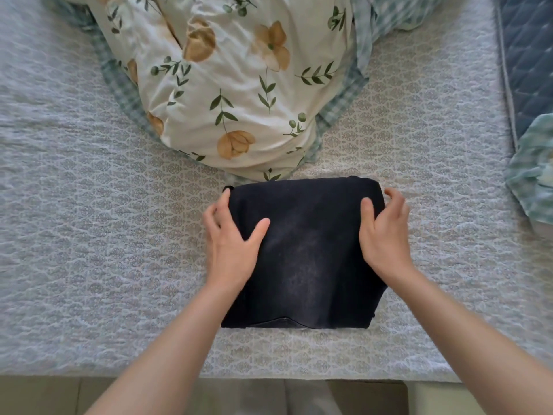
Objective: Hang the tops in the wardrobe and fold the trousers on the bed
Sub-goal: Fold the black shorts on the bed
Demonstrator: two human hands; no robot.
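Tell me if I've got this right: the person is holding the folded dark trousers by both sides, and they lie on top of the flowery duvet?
Not quite. Both hands, left and right, do hold the folded dark trousers by the sides, but the head view shows them lying on the pale patterned bed cover, just in front of the flowery duvet, not on top of it.

We see our left hand [232,244] and right hand [384,235] bare, no rings or watch, and both forearms uncovered, with no sleeve in view.
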